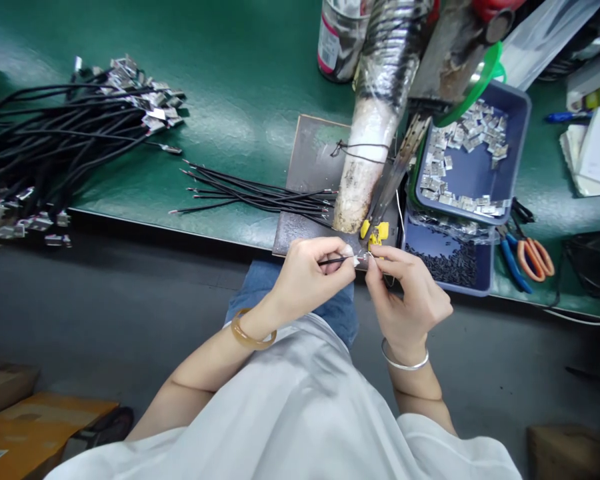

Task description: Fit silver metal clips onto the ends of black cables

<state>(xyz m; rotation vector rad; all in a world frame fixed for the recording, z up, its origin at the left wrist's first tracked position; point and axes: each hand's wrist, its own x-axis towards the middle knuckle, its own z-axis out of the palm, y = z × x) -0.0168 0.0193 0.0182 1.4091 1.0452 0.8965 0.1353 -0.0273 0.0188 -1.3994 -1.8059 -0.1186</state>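
My left hand (314, 270) is closed around a thin black cable (336, 260) near its stripped end, above the bench's front edge. Fine wires stick out of that end towards the right. My right hand (410, 290) pinches at those wire ends with thumb and forefinger; a thin pale strand shows by the fingertips, but what exactly they hold is too small to make out. Just beyond the fingertips is a yellow fixture (379, 235) under a metal arm (397, 163). More black cables with stripped ends (253, 193) lie left of it, partly on a dark board (313, 157).
A plastic-wrapped hose (373, 127) comes down close beyond my hands. At right stand a blue bin of metal connector shells (517, 147) and a lower bin of small black pieces (445, 263), beside orange-handled scissors (535, 259). Finished-looking cables with metal ends (95, 127) are heaped at left.
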